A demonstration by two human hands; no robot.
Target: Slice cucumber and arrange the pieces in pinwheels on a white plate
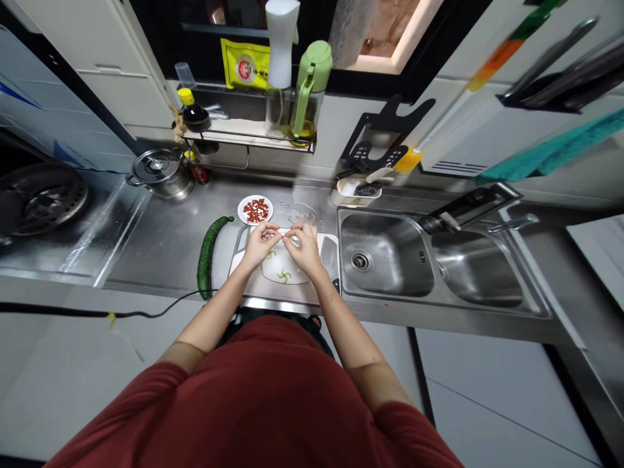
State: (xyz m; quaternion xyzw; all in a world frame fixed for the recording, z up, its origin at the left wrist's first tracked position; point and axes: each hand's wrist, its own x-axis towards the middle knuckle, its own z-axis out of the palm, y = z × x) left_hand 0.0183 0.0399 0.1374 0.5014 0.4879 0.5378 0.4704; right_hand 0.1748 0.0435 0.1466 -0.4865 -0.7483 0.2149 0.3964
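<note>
Both hands meet over a white plate with green leaf patterns [284, 269], which lies on a cutting board [251, 285]. My left hand [262, 244] and my right hand [303, 246] are closed in pinches, their fingertips nearly touching. Whatever sits between the fingertips is too small to make out. Just beyond my left hand is a small white dish [242, 209] holding chopped red pieces [256, 210]. A long green cucumber [207, 255] lies left of the board. To the right of my right hand, a knife blade [329, 258] rests on the board.
A double sink [385, 253] is at the right, with a faucet [468, 208] behind it. A lidded pot [160, 174] stands at the back left. Bottles, among them a green-topped oil bottle [312, 84], stand on a wall shelf [238, 133]. A black cable [166, 311] crosses the left front.
</note>
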